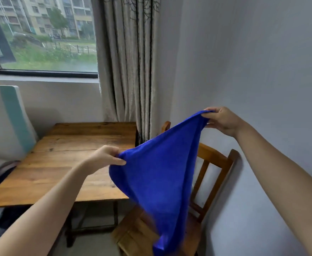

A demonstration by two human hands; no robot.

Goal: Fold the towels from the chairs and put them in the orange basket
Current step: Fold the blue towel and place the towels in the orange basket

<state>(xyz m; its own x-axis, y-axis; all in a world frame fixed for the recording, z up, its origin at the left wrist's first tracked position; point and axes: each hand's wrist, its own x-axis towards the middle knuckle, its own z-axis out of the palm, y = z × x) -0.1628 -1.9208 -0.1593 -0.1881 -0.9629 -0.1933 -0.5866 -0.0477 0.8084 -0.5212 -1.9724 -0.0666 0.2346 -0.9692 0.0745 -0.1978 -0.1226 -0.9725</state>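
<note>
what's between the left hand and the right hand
Only the blue towel: the left hand pinches one end, the right hand the other, and the cloth sags between them above the wooden chair. The head view shows it.

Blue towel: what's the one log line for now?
left hand: pinches blue towel | right hand: pinches it higher | wooden chair: behind towel | orange basket: not in view
</note>
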